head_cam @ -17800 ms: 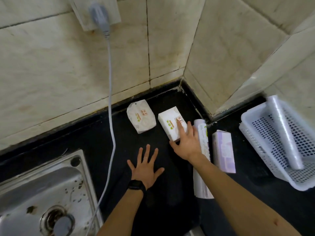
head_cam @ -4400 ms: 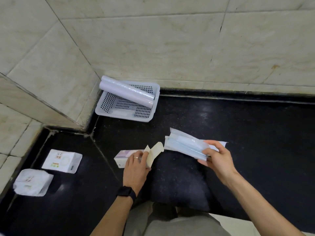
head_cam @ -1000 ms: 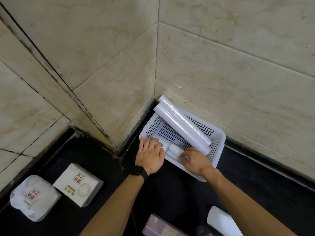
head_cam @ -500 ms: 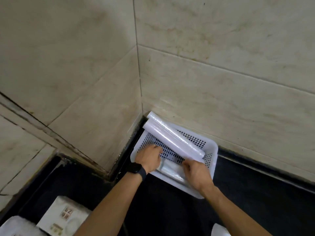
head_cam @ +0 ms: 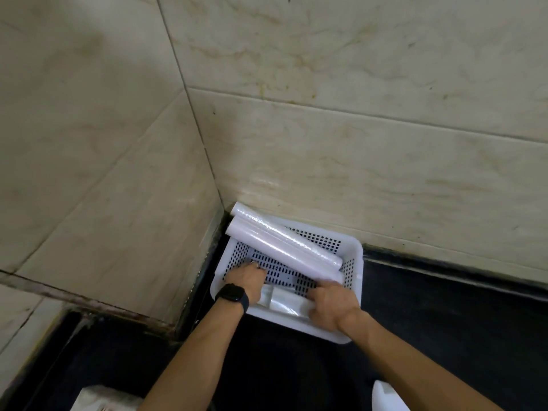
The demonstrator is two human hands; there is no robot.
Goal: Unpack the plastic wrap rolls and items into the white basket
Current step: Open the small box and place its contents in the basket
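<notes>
Both forearms reach forward and down into the white perforated plastic basket [head_cam: 354,262], which sits on the black countertop [head_cam: 444,321] pushed into the corner where two cream marbled tile walls [head_cam: 355,143] meet. The left hand [head_cam: 247,277], with a black smartwatch [head_cam: 232,295] on its wrist, is inside the basket near the left wall, knuckles up and fingers curled downward against the slotted floor; the fingertips are tucked out of sight, so I cannot tell whether it grips anything. Just beside it, along the basket's near wall, lies a small flat packet in clear plastic film [head_cam: 281,301]. The right hand [head_cam: 333,304] rests on the right end of that packet, palm down, fingers bent and pointing left toward the other hand; it seems to press or lightly clasp the packet, though the grip itself is hidden under the hand.

Across the far side of the basket two long white rolls of plastic wrap [head_cam: 284,246] lie side by side on a diagonal, their upper-left ends poking over the rim at the wall corner and their lower-right ends near the basket's right wall, just above the right hand's fingers.

At the bottom edge, a crumpled white wrapped package [head_cam: 100,400] shows at the left and a white rounded object [head_cam: 385,398] at the right, both cut off by the frame.
</notes>
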